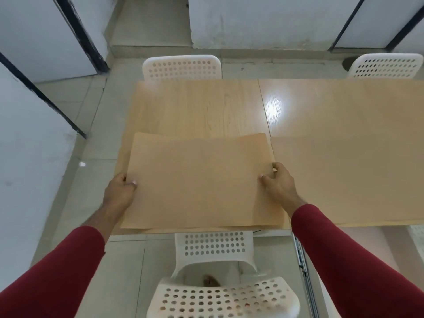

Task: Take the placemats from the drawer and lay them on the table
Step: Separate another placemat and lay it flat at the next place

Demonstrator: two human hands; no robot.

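Note:
A tan, wood-coloured placemat is held flat just over the near left end of the light wooden table. My left hand pinches its left edge, thumb on top. My right hand pinches its right edge the same way. The mat's far edge curls up slightly, and I cannot tell whether more than one mat is in the grip. An open drawer with a metal slide rail shows under the table's near edge at the right.
A white perforated chair stands right in front of me, pushed toward the table. Two more white chairs stand on the far side. Grey walls with black frames close in on the left; the floor is tiled.

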